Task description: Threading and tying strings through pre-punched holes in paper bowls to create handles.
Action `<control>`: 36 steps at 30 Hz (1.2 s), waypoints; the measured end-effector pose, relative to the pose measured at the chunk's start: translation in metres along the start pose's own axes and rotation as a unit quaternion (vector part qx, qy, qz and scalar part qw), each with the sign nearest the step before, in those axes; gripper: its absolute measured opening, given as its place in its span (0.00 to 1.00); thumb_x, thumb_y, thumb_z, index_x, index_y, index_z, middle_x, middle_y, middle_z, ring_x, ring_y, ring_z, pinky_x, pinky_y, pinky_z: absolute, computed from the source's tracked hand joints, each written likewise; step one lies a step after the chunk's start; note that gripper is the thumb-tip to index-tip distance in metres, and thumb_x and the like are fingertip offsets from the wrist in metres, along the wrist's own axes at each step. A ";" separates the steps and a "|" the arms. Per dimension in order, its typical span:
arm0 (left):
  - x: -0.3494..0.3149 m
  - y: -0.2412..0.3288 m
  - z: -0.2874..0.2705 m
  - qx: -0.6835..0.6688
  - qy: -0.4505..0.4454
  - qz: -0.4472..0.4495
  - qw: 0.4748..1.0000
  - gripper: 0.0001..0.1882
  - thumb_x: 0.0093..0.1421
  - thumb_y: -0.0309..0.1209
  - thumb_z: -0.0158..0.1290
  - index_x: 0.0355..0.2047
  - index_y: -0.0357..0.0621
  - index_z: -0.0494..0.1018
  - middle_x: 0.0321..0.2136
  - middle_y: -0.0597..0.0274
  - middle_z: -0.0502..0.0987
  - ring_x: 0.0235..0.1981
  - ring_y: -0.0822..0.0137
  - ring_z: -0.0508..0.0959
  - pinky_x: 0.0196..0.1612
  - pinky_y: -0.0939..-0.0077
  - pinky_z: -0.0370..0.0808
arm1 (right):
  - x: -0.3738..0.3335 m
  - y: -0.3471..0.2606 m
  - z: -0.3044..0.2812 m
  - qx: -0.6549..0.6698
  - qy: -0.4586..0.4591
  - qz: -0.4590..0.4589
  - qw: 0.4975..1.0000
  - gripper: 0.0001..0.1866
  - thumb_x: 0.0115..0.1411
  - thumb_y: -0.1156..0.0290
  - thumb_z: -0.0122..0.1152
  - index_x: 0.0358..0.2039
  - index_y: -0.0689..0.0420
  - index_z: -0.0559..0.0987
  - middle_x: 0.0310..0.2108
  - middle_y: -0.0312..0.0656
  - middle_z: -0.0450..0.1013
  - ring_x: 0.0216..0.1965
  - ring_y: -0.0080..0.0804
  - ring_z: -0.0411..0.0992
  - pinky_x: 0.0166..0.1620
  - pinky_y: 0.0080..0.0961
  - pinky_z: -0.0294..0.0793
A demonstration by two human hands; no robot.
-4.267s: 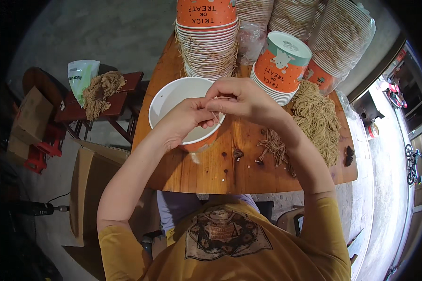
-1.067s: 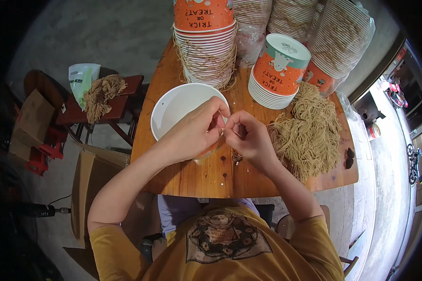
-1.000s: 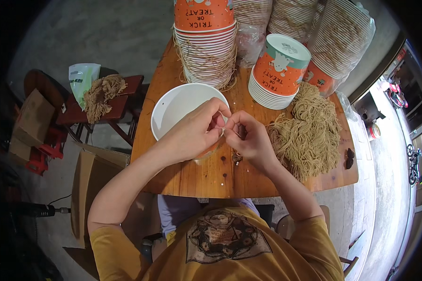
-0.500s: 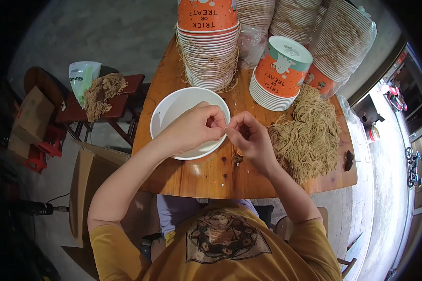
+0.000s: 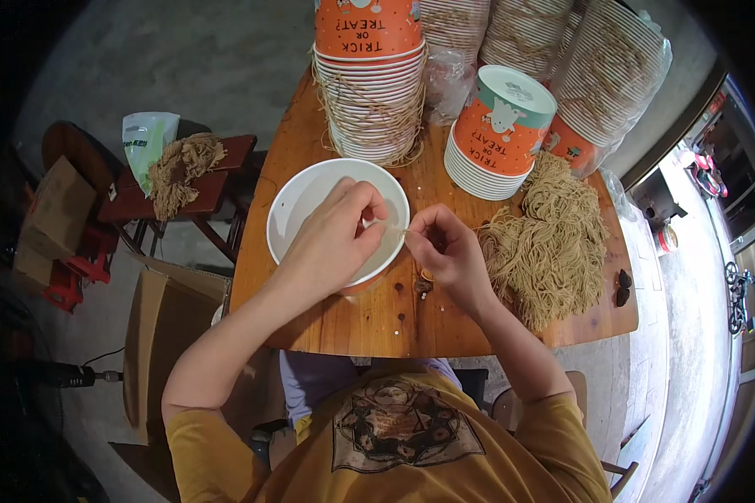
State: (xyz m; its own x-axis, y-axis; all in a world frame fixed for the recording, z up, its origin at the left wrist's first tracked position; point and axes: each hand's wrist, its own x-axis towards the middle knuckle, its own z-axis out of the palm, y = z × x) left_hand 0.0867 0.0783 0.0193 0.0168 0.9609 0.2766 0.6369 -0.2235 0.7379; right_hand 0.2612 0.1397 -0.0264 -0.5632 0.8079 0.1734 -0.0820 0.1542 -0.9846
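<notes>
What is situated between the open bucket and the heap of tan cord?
In the head view, the right hand is between the open bucket and the heap of tan cord, with wooden table visible around it.

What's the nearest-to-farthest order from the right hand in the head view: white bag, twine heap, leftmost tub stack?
1. Twine heap, just right of the right hand.
2. Leftmost tub stack, farther up the table.
3. White bag, at the bench, far left.

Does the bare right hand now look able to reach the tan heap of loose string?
Probably yes: the right hand is close beside the heap, nothing visibly blocking, though it seems to pinch a thin pale strand.
</notes>
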 end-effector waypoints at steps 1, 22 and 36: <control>-0.003 0.004 0.000 0.003 0.010 -0.021 1.000 0.05 0.57 0.26 0.49 0.34 0.39 0.68 0.32 0.55 0.70 0.31 0.58 0.74 0.35 0.68 0.71 | -0.001 0.000 0.000 -0.001 0.001 -0.002 1.000 0.04 0.59 0.77 0.56 0.31 0.59 0.70 0.24 0.25 0.64 0.26 0.08 0.60 0.29 0.09 0.61; -0.002 0.013 0.013 -0.024 -0.002 -0.030 0.999 0.03 0.57 0.25 0.48 0.30 0.38 0.66 0.28 0.58 0.72 0.30 0.62 0.73 0.33 0.70 0.70 | -0.005 -0.003 0.006 -0.056 0.009 -0.033 0.998 0.05 0.55 0.77 0.58 0.31 0.60 0.71 0.22 0.28 0.66 0.23 0.10 0.60 0.26 0.11 0.62; -0.003 -0.002 0.016 -0.149 0.014 -0.091 0.985 0.07 0.59 0.24 0.49 0.37 0.37 0.65 0.28 0.59 0.75 0.29 0.69 0.76 0.34 0.74 0.72 | -0.008 -0.005 0.007 -0.058 0.008 -0.021 0.998 0.05 0.56 0.76 0.57 0.31 0.61 0.70 0.21 0.29 0.67 0.22 0.10 0.62 0.25 0.12 0.63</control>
State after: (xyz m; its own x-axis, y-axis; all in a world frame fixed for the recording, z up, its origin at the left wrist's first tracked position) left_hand 0.0971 0.0786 0.0072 -0.1006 0.9854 0.1377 0.3735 -0.0909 0.9232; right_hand 0.2604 0.1288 -0.0225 -0.5475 0.8085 0.2159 -0.0087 0.2525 -0.9676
